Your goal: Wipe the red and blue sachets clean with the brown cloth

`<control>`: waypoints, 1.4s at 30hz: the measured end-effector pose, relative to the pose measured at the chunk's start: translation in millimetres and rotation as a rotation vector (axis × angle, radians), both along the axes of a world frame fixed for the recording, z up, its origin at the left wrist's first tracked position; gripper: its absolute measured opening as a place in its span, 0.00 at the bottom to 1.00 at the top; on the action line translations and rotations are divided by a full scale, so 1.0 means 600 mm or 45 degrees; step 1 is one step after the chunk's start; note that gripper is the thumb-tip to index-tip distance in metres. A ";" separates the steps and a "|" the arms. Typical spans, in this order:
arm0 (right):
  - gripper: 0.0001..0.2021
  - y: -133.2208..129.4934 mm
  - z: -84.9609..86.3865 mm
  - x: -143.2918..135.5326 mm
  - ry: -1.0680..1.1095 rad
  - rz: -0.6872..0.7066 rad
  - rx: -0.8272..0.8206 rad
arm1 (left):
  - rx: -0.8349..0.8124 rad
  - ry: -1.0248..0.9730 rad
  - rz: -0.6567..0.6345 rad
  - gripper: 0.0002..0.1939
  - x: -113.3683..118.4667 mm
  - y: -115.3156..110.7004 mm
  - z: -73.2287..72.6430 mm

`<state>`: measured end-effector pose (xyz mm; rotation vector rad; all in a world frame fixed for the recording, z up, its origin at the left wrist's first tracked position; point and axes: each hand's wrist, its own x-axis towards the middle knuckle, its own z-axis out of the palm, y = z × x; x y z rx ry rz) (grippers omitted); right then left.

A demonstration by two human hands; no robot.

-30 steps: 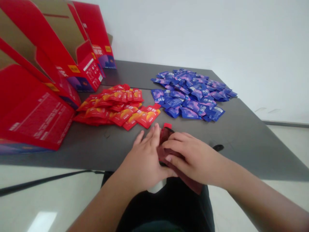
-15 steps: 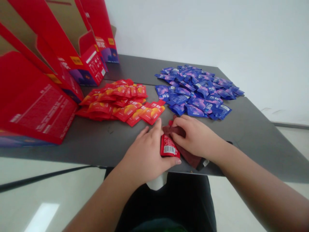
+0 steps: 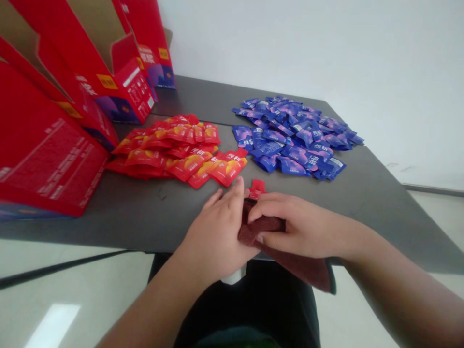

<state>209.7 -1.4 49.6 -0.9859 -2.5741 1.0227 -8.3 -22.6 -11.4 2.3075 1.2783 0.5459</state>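
Observation:
A single red sachet (image 3: 257,187) lies at the front of the grey table, its top end showing and most of it covered. My right hand (image 3: 308,227) is closed around a bunched brown cloth (image 3: 266,229), pressing it over the sachet. The cloth's loose end hangs past the table edge. Along the sachet's left side rests my left hand (image 3: 217,237), fingers stretched out and thumb partly hidden by the cloth. Just beyond my left fingertips is a pile of red sachets with orange fruit prints (image 3: 163,145).
A heap of blue-purple sachets (image 3: 290,137) sits at the back right of the grey table (image 3: 137,217). Tall red cartons with open fronts (image 3: 39,154) stand along the left. Behind the table rises a white wall (image 3: 326,43). Something white (image 3: 235,277) shows below my left hand.
My right hand has drawn the cloth toward me, from the sachet's top down over its barcode end. The sachet's top is now uncovered. My left hand stays beside it.

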 end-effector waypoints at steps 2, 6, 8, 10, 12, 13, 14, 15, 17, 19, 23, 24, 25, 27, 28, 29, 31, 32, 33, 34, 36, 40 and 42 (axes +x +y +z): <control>0.10 0.018 -0.013 -0.001 -0.057 -0.034 0.096 | -0.005 0.023 0.049 0.56 0.003 0.001 0.003; 0.09 0.049 -0.038 0.001 -0.228 -0.179 0.351 | -0.025 0.044 0.101 0.61 0.007 -0.002 0.008; 0.08 0.053 -0.051 0.005 -0.296 -0.316 0.509 | 0.027 0.052 0.109 0.62 0.009 -0.013 0.006; 0.07 0.051 -0.066 0.010 -0.250 -0.501 0.643 | 0.108 0.062 0.091 0.56 0.014 -0.034 0.001; 0.07 0.047 -0.078 0.017 -0.101 -0.688 0.709 | 0.153 0.053 0.009 0.45 0.023 -0.060 -0.005; 0.08 0.047 -0.082 0.020 -0.024 -0.765 0.714 | 0.160 0.038 -0.038 0.42 0.028 -0.073 -0.008; 0.08 0.047 -0.085 0.022 0.039 -0.832 0.714 | 0.165 0.036 -0.059 0.39 0.033 -0.085 -0.012; 0.08 0.048 -0.087 0.024 0.089 -0.892 0.709 | 0.179 0.049 -0.066 0.31 0.037 -0.096 -0.015; 0.09 0.053 -0.086 0.027 0.167 -0.995 0.674 | 0.255 0.087 -0.099 0.17 0.037 -0.108 -0.020; 0.12 0.060 -0.084 0.029 0.234 -1.101 0.624 | 0.344 0.072 -0.155 0.13 0.026 -0.111 -0.020; 0.17 0.070 -0.082 0.035 0.316 -1.221 0.527 | 0.368 -0.188 0.170 0.13 -0.020 -0.085 -0.001; 0.17 0.072 -0.083 0.037 0.329 -1.228 0.517 | 0.357 -0.257 0.378 0.11 -0.035 -0.071 0.009; 0.18 0.073 -0.084 0.039 0.343 -1.230 0.511 | 0.357 -0.299 0.608 0.07 -0.050 -0.053 0.020; 0.18 0.073 -0.086 0.041 0.378 -1.220 0.480 | 0.423 -0.333 1.061 0.07 -0.080 -0.006 0.043; 0.19 0.073 -0.086 0.041 0.394 -1.207 0.446 | 0.407 -0.318 1.215 0.10 -0.094 0.021 0.054; 0.20 0.072 -0.086 0.041 0.406 -1.194 0.407 | 0.370 -0.259 1.327 0.13 -0.109 0.048 0.063; 0.20 0.069 -0.086 0.038 0.413 -1.161 0.344 | 0.267 -0.090 1.396 0.16 -0.134 0.099 0.073; 0.21 0.067 -0.085 0.037 0.409 -1.140 0.338 | 0.235 -0.050 1.375 0.16 -0.145 0.119 0.074; 0.21 0.066 -0.085 0.035 0.403 -1.118 0.349 | 0.195 0.001 1.356 0.17 -0.154 0.134 0.074; 0.21 0.064 -0.084 0.032 0.396 -1.097 0.368 | 0.175 0.045 1.335 0.19 -0.161 0.143 0.072; 0.20 0.062 -0.082 0.027 0.388 -1.056 0.394 | 0.171 0.142 1.317 0.24 -0.169 0.148 0.066; 0.19 0.047 -0.069 0.025 0.380 -1.011 0.398 | 0.296 0.285 1.291 0.31 -0.150 0.127 0.061; 0.18 0.031 -0.058 0.038 0.383 -1.026 0.421 | 0.407 0.317 1.132 0.32 -0.117 0.120 0.062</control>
